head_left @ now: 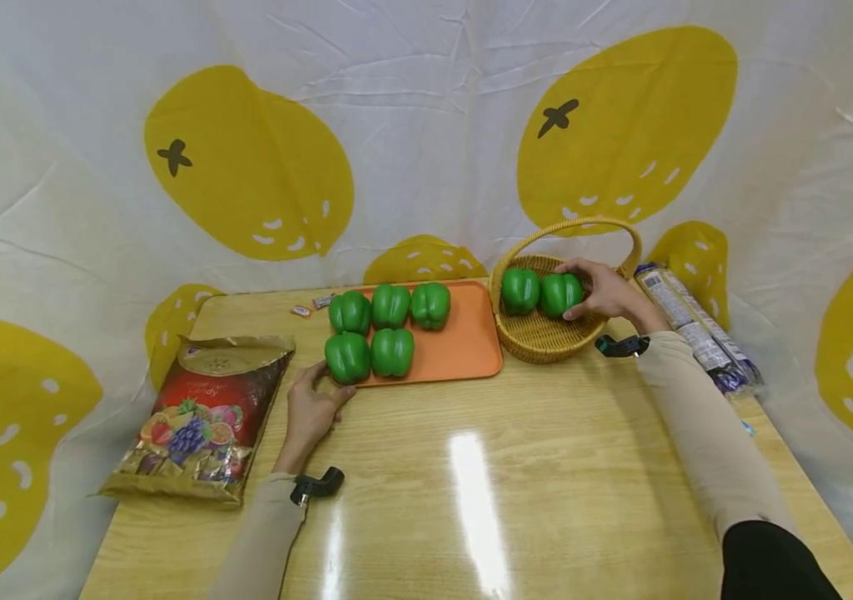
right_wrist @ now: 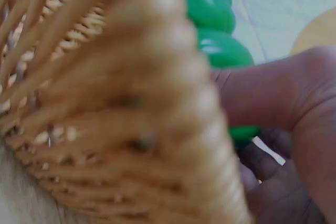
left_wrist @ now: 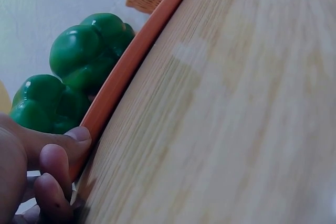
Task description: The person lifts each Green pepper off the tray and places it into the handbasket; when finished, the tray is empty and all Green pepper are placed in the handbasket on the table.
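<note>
Green pepper is gripped by the thumb and fingers of the right hand inside the wicker basket, right of centre in the head view. Near the frame's centre, the orange tray is held at its lower left corner by the left hand, with the thumb laid on the rim. A second pepper is contained in the basket; five more peppers are grouped on the tray. At lower left, a candy bag is seen; at right, long packets.
</note>
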The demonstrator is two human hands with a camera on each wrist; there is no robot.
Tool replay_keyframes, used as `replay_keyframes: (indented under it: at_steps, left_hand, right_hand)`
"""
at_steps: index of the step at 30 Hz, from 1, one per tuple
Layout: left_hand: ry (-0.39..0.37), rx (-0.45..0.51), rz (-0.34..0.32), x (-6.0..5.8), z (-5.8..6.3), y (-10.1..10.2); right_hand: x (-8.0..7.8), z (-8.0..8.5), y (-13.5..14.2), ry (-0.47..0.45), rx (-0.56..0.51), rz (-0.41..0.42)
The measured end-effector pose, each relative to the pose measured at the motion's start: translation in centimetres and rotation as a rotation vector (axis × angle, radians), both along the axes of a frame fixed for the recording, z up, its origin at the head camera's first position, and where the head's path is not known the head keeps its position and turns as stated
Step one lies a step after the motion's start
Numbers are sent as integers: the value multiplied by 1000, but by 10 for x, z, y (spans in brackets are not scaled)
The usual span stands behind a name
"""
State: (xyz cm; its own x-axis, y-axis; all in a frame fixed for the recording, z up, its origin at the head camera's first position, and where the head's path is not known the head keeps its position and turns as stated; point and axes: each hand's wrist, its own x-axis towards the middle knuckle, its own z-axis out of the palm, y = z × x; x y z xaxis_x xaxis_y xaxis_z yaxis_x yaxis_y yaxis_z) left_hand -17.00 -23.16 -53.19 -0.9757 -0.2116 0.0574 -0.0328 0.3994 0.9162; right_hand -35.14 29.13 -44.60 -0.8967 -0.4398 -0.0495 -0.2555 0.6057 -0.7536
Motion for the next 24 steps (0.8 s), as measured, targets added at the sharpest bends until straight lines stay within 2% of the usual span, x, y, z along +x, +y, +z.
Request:
replay_keyframes:
  at_steps: [4, 8, 11, 13, 14, 16, 19, 20, 22, 24]
  left_hand:
    - [2, -2, 0, 0, 1, 0]
    - [13, -10, -3, 0, 0, 0]
    - [29, -33, 1, 0, 0, 0]
    - [39, -45, 6, 1, 0, 1]
    - [40, -50, 8, 1, -1, 1]
    - [39, -50, 7, 1, -2, 2]
    - [31, -42, 6, 0, -3, 2]
    - [28, -33, 5, -1, -3, 2]
    - [23, -23, 3, -1, -3, 2]
    - [16, -12, 5, -1, -2, 1]
  right_hand:
    - [-1, -2, -2, 17, 23, 2]
    - [4, 4, -5, 64, 119, -8]
    - [17, 16, -9, 121, 200, -39]
    - [31, 27, -13, 174, 201, -49]
    - [43, 37, -19, 198, 159, -37]
    - [68, 53, -35, 247, -9, 14]
    - [94, 59, -67, 270, -437, 224]
    - [101, 57, -82, 251, -576, 306]
    - [104, 40, -110, 203, -774, 439]
    - [105, 20, -143, 150, -870, 503]
